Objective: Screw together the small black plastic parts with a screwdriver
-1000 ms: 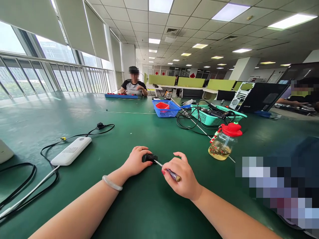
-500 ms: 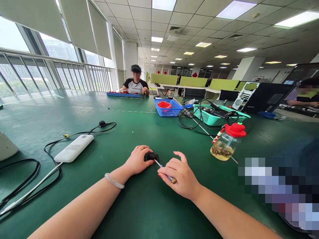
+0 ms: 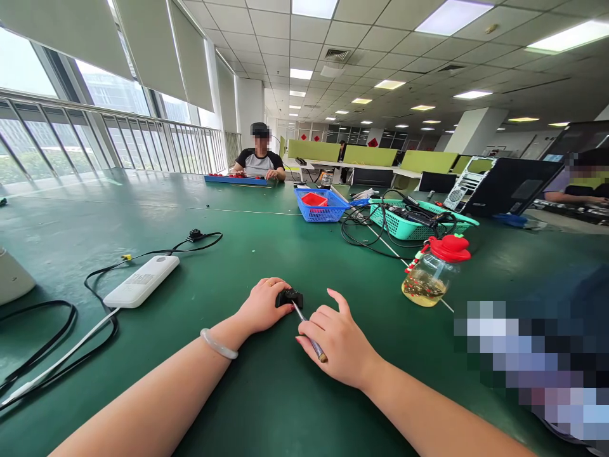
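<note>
A small black device [image 3: 294,296] rests on the green table [image 3: 228,266] in front of me; its exact kind is too small to make out. My left hand [image 3: 264,306] is closed around its left side, thumb at the near edge and fingers behind. Between thumb and fingers, my right hand [image 3: 335,339] grips a screwdriver [image 3: 318,350] with a thin metal shaft, its index finger raised. The screwdriver's tip meets the near face of the black device, and its brownish handle end points toward me.
To the left lie a white power bank [image 3: 141,280] and black cables. At right stands a glass bottle [image 3: 429,276] with a red lid. Farther back are a blue basket [image 3: 321,211] and a teal basket [image 3: 404,227] of cables. A person [image 3: 259,158] sits across the table.
My right hand has shifted slightly left, and the screwdriver's handle end has swung left and toward me, making the shaft steeper. My left hand stays on the black device.
</note>
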`<state>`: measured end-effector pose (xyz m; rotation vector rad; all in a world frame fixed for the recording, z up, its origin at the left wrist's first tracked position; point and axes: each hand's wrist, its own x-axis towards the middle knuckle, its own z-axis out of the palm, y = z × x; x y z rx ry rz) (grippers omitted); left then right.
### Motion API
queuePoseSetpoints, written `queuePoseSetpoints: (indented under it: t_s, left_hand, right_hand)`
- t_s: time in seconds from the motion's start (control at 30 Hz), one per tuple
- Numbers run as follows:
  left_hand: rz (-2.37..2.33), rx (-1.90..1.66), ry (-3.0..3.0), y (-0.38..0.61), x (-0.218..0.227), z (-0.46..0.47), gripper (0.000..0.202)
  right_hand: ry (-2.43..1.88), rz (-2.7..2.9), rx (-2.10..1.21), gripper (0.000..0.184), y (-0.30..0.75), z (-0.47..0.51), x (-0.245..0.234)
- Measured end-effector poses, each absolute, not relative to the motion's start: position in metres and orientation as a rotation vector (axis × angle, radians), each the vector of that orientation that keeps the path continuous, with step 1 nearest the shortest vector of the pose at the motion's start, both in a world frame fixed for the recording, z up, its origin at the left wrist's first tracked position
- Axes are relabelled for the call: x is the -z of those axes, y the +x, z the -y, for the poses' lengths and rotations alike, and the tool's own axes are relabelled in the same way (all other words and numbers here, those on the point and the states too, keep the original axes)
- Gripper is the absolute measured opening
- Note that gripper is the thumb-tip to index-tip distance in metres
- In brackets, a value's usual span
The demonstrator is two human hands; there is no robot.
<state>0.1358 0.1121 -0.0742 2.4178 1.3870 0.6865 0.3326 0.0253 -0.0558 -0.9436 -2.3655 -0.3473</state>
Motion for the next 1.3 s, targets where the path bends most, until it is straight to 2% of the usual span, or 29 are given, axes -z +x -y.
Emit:
queuePoseSetpoints:
  t_s: [0.93,1.3]
  left_hand:
    - [-1.389,-0.664,2.43,0.1359,0.0748,-0.1127,0.034]
    - [-1.392,-0.629,2.449,0.1357,0.0747,-0.1134,0.037]
  right_hand:
    - [-0.932,2.356,0.311,0.012,0.3329,-0.0242,0.0555]
    - [-1.072,2.228,0.341,0.015,0.3349,-0.0277,0.0553]
